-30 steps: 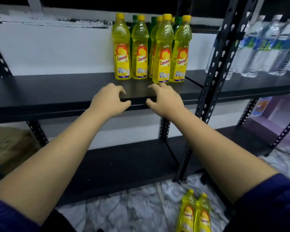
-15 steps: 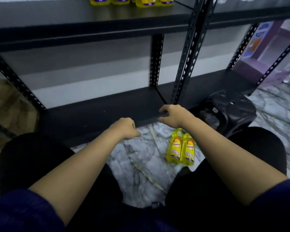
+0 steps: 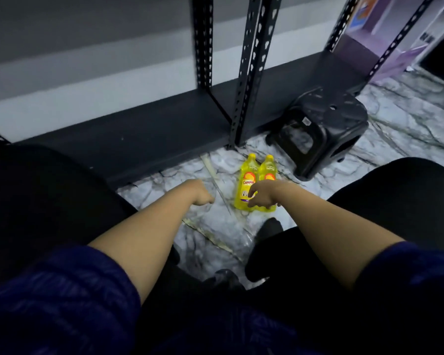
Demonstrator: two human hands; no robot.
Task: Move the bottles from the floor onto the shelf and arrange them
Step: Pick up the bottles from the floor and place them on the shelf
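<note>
Two yellow bottles with yellow caps and red-orange labels stand side by side on the marbled floor: the left bottle [image 3: 247, 181] and the right bottle [image 3: 268, 169]. My right hand [image 3: 263, 194] reaches down in front of them, fingers spread and overlapping their lower halves; whether it grips either one is unclear. My left hand [image 3: 199, 193] hovers over the floor to the left of the bottles, fingers curled loosely, holding nothing. The black bottom shelf board [image 3: 144, 134] lies just behind the bottles.
A black plastic stool [image 3: 323, 129] stands to the right of the bottles, close to the shelf's perforated uprights [image 3: 251, 70]. My knees in black trousers flank the floor patch on both sides. Purple cartons sit at the far right.
The view has dropped from the upper shelf with its yellow bottles down to the floor. Both hands came off the shelf edge and lowered; the right hand now reaches the two floor bottles.
</note>
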